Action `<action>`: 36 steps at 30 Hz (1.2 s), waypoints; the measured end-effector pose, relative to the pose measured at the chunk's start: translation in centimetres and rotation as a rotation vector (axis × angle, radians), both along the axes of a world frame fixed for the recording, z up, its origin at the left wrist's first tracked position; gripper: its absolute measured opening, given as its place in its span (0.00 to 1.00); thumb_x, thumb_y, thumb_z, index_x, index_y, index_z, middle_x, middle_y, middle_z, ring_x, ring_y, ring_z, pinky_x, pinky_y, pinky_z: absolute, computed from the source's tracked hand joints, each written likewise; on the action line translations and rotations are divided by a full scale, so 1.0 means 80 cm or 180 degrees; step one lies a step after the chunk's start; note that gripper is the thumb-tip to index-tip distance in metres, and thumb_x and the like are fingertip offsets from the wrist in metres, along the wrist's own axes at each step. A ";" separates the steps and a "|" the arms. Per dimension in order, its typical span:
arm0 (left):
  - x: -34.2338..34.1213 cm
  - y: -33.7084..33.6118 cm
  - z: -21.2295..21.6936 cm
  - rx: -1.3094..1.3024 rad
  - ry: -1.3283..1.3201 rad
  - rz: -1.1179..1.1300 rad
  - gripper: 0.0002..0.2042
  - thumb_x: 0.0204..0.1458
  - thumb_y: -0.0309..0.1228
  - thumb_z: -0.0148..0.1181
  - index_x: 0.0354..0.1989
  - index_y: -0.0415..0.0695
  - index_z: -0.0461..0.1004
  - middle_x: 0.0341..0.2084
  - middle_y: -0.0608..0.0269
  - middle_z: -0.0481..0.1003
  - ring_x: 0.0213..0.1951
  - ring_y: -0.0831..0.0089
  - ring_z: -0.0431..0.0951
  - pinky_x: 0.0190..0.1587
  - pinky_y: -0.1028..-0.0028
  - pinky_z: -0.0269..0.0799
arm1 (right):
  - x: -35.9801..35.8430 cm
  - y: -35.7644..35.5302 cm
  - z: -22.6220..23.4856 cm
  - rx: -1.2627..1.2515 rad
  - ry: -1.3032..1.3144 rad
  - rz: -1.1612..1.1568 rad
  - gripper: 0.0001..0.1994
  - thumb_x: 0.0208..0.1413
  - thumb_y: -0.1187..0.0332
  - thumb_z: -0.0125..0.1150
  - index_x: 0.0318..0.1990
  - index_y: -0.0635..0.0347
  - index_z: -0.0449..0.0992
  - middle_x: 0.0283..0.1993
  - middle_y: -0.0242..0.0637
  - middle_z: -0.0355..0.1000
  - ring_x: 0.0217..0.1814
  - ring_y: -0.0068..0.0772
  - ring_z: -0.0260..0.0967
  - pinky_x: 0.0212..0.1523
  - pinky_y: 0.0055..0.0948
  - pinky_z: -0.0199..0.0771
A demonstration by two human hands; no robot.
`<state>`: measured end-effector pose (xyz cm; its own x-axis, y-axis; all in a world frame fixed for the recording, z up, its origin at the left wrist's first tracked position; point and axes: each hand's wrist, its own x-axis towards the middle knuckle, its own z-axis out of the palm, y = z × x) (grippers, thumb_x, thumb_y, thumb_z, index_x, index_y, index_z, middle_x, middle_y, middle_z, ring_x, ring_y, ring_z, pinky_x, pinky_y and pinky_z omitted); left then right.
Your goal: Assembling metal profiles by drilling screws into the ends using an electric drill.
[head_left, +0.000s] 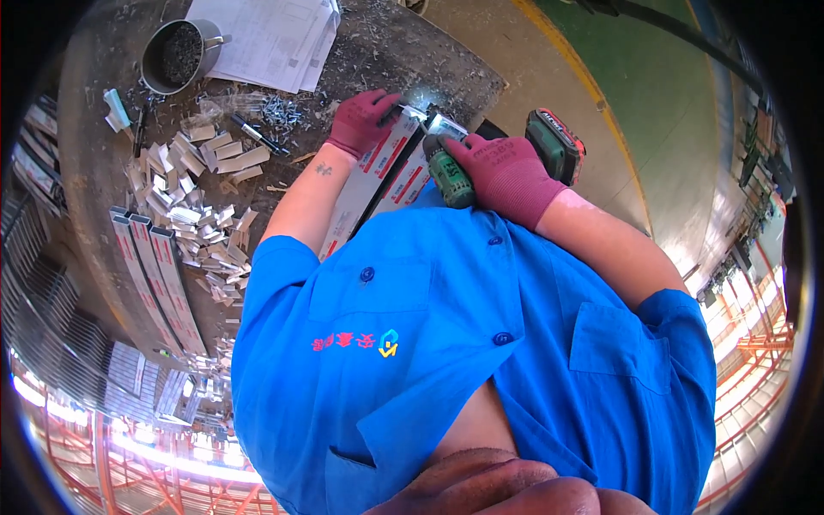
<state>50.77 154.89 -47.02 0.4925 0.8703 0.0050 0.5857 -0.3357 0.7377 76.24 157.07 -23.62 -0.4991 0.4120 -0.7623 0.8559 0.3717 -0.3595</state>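
Observation:
My right hand [506, 172], in a maroon glove, grips a green cordless drill [451, 178] around its handle. The drill's black and red battery [556, 144] sticks out beyond the hand. Its front end is close to the far ends of the metal profiles, where a bright glare hides the exact contact point. My left hand [360, 122], gloved alike, has its fingers curled at the end of a long white metal profile [371, 176] with red printed film. Beside it, a second such profile [403, 184] lies parallel, a dark gap between them. Both run back toward my chest.
A metal mug [178, 58] of small screws stands at the far left by paper sheets [266, 39]. Many short cut metal pieces [184, 184] are heaped left of my arm, near a marker [257, 133]. Several rectangular tubes [159, 275] lie nearer. The workbench edge [498, 81] lies beyond the drill.

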 end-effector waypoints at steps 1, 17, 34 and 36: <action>0.000 0.000 0.000 -0.0002 0.0000 0.0011 0.21 0.50 0.34 0.72 0.55 0.53 0.81 0.40 0.56 0.81 0.41 0.53 0.83 0.41 0.58 0.81 | 0.000 0.000 -0.001 0.0011 0.0013 0.0008 0.26 0.63 0.64 0.58 0.69 0.49 0.69 0.52 0.49 0.77 0.50 0.53 0.82 0.43 0.48 0.81; 0.001 0.000 -0.002 0.0049 -0.0015 0.0015 0.19 0.50 0.33 0.72 0.52 0.52 0.82 0.39 0.58 0.80 0.39 0.53 0.83 0.39 0.58 0.81 | -0.005 0.011 -0.002 0.0037 0.0037 0.0339 0.27 0.63 0.66 0.57 0.70 0.49 0.69 0.49 0.49 0.76 0.47 0.51 0.82 0.40 0.48 0.81; -0.001 -0.001 -0.002 -0.0040 0.0010 -0.0029 0.21 0.48 0.32 0.73 0.53 0.53 0.82 0.42 0.56 0.82 0.42 0.52 0.84 0.41 0.58 0.82 | 0.001 0.007 -0.010 0.0327 0.0118 0.0351 0.23 0.63 0.67 0.57 0.66 0.50 0.72 0.47 0.46 0.76 0.43 0.48 0.81 0.38 0.46 0.79; -0.002 0.000 0.000 -0.0063 0.0025 -0.0027 0.21 0.48 0.33 0.73 0.53 0.53 0.82 0.44 0.54 0.82 0.43 0.52 0.84 0.42 0.58 0.83 | 0.001 0.006 -0.009 0.0327 0.0114 0.0323 0.23 0.63 0.67 0.57 0.66 0.50 0.72 0.47 0.45 0.76 0.43 0.48 0.81 0.38 0.46 0.79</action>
<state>50.59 154.93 -47.04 0.4998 0.8660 -0.0162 0.5888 -0.3260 0.7396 76.33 157.57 -24.37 -0.5684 0.4331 -0.6995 0.7993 0.4922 -0.3448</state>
